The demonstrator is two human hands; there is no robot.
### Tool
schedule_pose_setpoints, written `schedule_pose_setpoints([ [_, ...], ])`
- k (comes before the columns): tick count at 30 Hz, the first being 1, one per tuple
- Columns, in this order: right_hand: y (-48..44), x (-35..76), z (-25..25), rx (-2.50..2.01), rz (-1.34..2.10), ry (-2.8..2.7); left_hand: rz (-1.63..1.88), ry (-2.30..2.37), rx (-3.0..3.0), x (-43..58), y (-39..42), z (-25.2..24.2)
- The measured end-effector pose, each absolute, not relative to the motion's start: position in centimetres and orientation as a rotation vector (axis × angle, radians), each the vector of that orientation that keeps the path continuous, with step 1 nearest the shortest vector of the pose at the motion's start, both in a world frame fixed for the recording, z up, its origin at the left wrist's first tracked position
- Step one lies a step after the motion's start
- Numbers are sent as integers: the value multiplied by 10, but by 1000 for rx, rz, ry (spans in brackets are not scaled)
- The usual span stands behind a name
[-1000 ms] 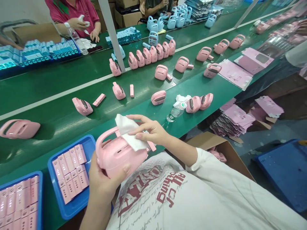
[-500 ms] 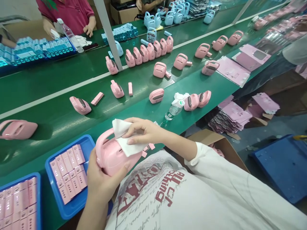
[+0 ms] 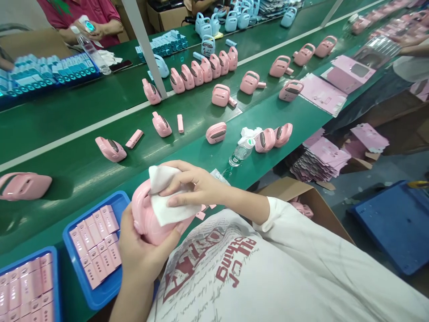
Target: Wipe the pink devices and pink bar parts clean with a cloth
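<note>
My left hand (image 3: pixel 144 250) is wrapped round a pink plastic device with a loop handle (image 3: pixel 150 226), held close to my shirt. A folded white cloth (image 3: pixel 170 208) lies over the device's upper face, covering much of it. My right hand (image 3: pixel 191 188) pinches the cloth between thumb and fingers and presses it onto the device beside the handle. Left of the hands, a blue tray (image 3: pixel 125 201) holds several pink rectangular blocks (image 3: pixel 95 228). Another blue tray (image 3: pixel 55 277) with similar blocks is at the lower left.
On the green conveyor stand several pink devices (image 3: pixel 219 96), some with pink blocks beside them. A water bottle (image 3: pixel 241 152) and crumpled tissue (image 3: pixel 250 133) are ahead of my right arm. A cardboard box (image 3: pixel 284 190) is at my right. Across the belt, a person in red (image 3: pixel 80 20) handles something.
My right hand and the cloth have shifted slightly left over the device, covering more of it near the handle. Across the belt, the person's hands have come together round an item.
</note>
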State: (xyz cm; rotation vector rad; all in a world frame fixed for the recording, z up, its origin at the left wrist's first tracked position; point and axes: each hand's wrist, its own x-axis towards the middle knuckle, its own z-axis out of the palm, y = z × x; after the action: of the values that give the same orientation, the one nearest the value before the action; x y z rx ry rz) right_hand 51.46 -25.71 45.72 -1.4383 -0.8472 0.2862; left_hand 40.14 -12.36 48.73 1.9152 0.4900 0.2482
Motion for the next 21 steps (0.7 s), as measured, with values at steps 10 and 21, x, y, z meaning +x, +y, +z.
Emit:
schedule_pose_setpoints([
  [10, -265, 512, 441, -1370, 382, -722, 89, 490, 1573, 394, -110, 470],
  [21, -263, 522, 465, -1521, 518, -943, 148, 474, 1834, 394, -117, 481],
])
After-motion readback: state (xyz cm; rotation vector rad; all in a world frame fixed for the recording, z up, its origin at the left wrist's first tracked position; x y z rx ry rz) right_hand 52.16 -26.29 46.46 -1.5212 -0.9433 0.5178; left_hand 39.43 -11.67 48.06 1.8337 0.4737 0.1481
